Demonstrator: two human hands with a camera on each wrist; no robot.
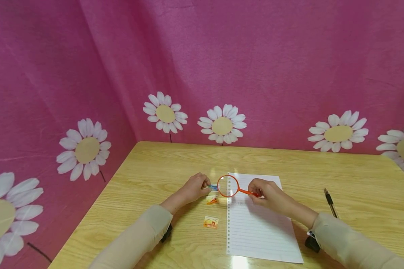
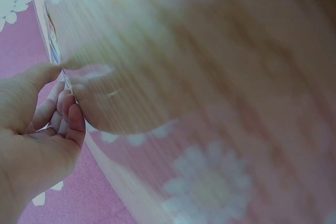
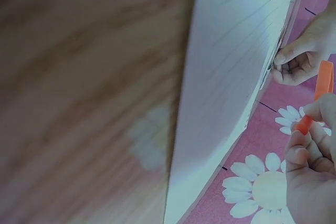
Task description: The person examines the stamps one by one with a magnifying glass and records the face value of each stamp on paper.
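My right hand grips the handle of a red-orange magnifying glass, its round lens raised over the left margin of a lined sheet of paper. In the right wrist view, the thumb and fingers pinch the orange handle. My left hand pinches the left edge of a small blue stamp just left of the lens. The left wrist view shows the thumb and fingertips meeting low at the tabletop. An orange-and-yellow stamp lies just nearer, and a similar stamp lies closer to me.
A black pen lies on the wooden table to the right of the paper, partly behind the right sleeve. A pink curtain with white daisies hangs behind the table and along its left side.
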